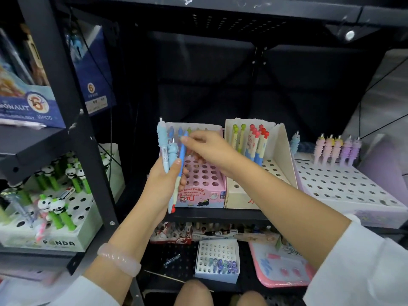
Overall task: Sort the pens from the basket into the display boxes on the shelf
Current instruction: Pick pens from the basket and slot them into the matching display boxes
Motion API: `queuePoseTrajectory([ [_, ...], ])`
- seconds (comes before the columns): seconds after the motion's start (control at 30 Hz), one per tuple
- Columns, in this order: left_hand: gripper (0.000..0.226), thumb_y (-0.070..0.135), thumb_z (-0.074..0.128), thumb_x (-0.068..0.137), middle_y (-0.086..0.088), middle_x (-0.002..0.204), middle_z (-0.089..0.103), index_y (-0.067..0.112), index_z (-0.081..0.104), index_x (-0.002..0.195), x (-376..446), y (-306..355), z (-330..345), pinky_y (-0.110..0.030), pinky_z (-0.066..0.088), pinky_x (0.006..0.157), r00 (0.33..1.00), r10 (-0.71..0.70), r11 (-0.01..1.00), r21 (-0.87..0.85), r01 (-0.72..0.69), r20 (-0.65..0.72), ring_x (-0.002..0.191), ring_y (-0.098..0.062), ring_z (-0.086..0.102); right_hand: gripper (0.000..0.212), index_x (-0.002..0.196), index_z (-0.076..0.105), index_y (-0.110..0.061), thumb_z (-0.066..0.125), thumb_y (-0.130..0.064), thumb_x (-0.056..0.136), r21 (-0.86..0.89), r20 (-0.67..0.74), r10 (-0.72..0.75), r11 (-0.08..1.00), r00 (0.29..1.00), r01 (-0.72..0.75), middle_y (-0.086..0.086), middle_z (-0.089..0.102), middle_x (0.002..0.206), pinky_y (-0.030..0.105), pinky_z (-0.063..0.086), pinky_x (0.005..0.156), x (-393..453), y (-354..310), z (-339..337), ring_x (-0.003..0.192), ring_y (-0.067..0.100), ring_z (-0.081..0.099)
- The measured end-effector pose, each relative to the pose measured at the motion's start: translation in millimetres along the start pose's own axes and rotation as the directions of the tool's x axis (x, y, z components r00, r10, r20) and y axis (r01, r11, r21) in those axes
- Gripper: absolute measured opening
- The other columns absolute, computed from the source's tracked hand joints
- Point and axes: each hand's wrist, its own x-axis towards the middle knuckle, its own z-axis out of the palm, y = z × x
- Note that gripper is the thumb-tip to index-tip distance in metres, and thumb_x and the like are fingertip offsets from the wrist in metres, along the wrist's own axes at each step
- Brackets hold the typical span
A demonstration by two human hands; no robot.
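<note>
My left hand (164, 180) grips a bunch of pens upright in front of the pink display box (202, 184): two pale blue ridged pens (163, 146) and a slim blue pen (182, 157). The fingertips of my right hand (207, 149) pinch the top of the slim blue pen. The pink box has several pens standing in its back row, partly hidden by my hands. To its right, a cream box (247, 195) holds green, red and blue pens. A white and lilac box (344, 186) further right holds pastel ridged pens (337, 149). No basket is in view.
A black shelf post (72, 102) stands left of my hands. Beyond it is a panda pen box (50, 228) with green pens. The lower shelf carries a small white box (217, 261), a pink tray (280, 268) and loose items. My knees (194, 292) show at the bottom.
</note>
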Motion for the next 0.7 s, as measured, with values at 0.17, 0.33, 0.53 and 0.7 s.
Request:
queuePoseTrajectory([
  [0.17, 0.015, 0.023, 0.042, 0.099, 0.008, 0.066, 0.067, 0.022, 0.057, 0.099, -3, 3, 10, -0.020, 0.048, 0.052, 0.999, 0.038, 0.998, 0.056, -0.038, 0.006, 0.055, -0.006, 0.060, 0.015, 0.080, 0.061, -0.012, 0.055, -0.017, 0.093, 0.203, -0.144, 0.051, 0.979, 0.988, -0.020, -0.001, 0.053, 0.060, 0.013, 0.040, 0.043, -11, 0, -18, 0.042, -0.001, 0.046],
  [0.33, 0.013, 0.020, 0.043, 0.098, 0.004, 0.065, 0.065, 0.019, 0.056, 0.099, -6, 7, 22, -0.015, 0.046, 0.049, 0.996, 0.070, 0.988, 0.130, -0.078, 0.062, 0.052, -0.004, 0.058, 0.007, 0.091, 0.059, -0.012, 0.055, -0.016, 0.093, 0.287, -0.239, 0.088, 0.958, 0.967, -0.017, -0.001, 0.058, 0.065, 0.014, 0.044, 0.047, -31, 12, -42, 0.047, 0.000, 0.052],
  [0.53, 0.013, 0.016, 0.045, 0.096, 0.004, 0.066, 0.061, 0.011, 0.056, 0.100, -6, 5, 46, -0.016, 0.044, 0.046, 0.996, 0.035, 0.984, 0.173, -0.048, 0.078, 0.048, -0.002, 0.053, 0.033, 0.114, 0.060, -0.016, 0.067, -0.011, 0.082, -0.674, -0.263, -0.511, 0.704, 0.818, 0.223, 0.003, 0.052, 0.104, 0.008, 0.035, 0.057, -60, 24, -64, 0.077, 0.003, 0.046],
  [0.7, 0.013, 0.015, 0.045, 0.097, 0.004, 0.059, 0.066, 0.016, 0.058, 0.094, -10, 8, 75, -0.018, 0.048, 0.047, 0.987, -0.029, 0.999, 0.029, 0.024, 0.158, 0.050, -0.007, 0.058, 0.032, 0.090, 0.071, -0.007, 0.084, -0.002, 0.061, -0.884, 0.108, -0.659, 0.279, 0.745, 0.376, 0.015, 0.066, 0.095, 0.019, 0.041, 0.040, -73, 37, -69, 0.077, 0.026, 0.064],
])
